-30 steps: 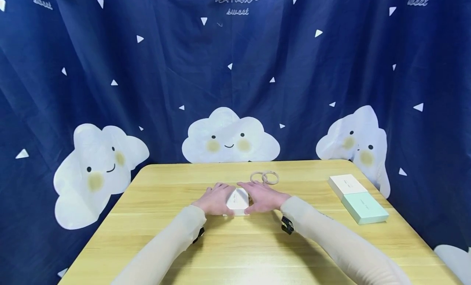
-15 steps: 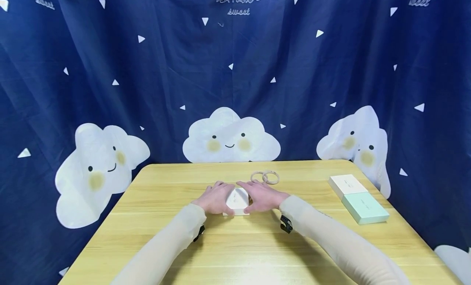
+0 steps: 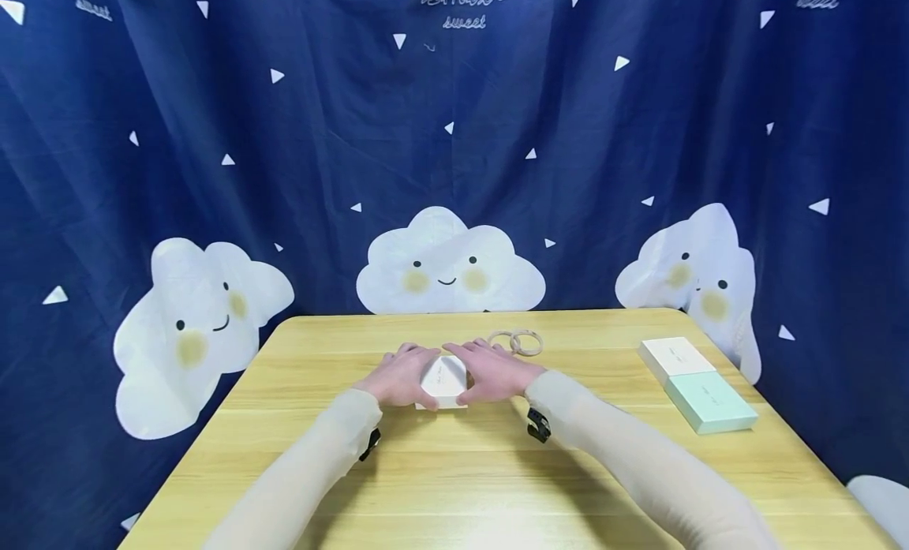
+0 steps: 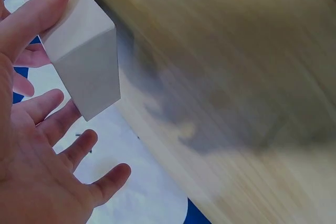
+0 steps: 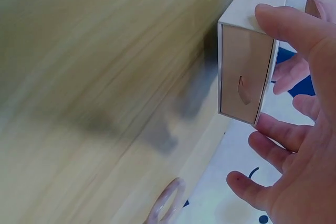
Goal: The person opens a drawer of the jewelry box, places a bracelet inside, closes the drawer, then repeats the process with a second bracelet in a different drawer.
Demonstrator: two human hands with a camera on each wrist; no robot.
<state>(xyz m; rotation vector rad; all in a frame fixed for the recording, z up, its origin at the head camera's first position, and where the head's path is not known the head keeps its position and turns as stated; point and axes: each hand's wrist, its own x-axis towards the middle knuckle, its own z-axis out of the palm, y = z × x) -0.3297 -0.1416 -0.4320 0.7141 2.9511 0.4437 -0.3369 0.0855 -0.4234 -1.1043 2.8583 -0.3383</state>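
A small white drawer box [image 3: 445,375] with fine print on its lid is held between both hands over the middle of the table. My left hand [image 3: 401,376] pinches its left end, the thumb [image 4: 55,6] on the near side and fingertips on the far side. At the opposite end, my right hand [image 3: 493,372] grips it the same way. In the right wrist view, a tan drawer front [image 5: 233,61] with a small ribbon pull [image 5: 244,93] shows at that end. The remaining fingers of both hands are spread beyond the box.
Two overlapping pale bangles [image 3: 527,343] lie behind my right hand. Toward the right edge of the wooden table [image 3: 454,471], a white box [image 3: 675,354] and a mint-green box [image 3: 712,400] lie end to end. A navy curtain [image 3: 319,140] hangs behind the table.
Both hands and the white box have shifted a little to the left and slightly away. The bangles and the two boxes at the right stay put on the table.
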